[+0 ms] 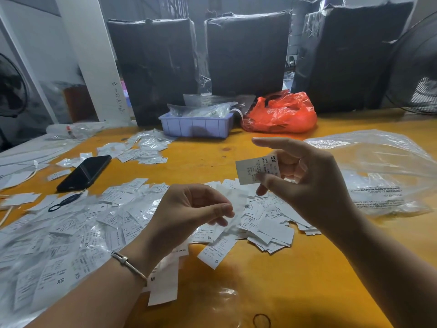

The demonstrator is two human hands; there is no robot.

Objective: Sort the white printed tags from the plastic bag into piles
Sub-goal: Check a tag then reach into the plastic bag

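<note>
My right hand [305, 176] is raised above the yellow table [260, 280] and pinches a white printed tag marked XS [253, 170] between thumb and fingers. Lower and to the left, my left hand [189, 214] pinches a blurred white tag [233, 209] at its fingertips. Beneath both hands lies a loose heap of white tags [267, 223] with size letters showing. More tags [59, 245] spread across the left of the table, partly under clear plastic. A large clear plastic bag [383, 176] lies at the right.
A black phone [85, 172] and a key ring [61, 203] lie at the left. A purple tray [196, 126] and an orange bag [281, 114] stand at the back before black wrapped boxes [246, 53]. A fan [421, 72] is at right. A hair band [261, 321] lies near.
</note>
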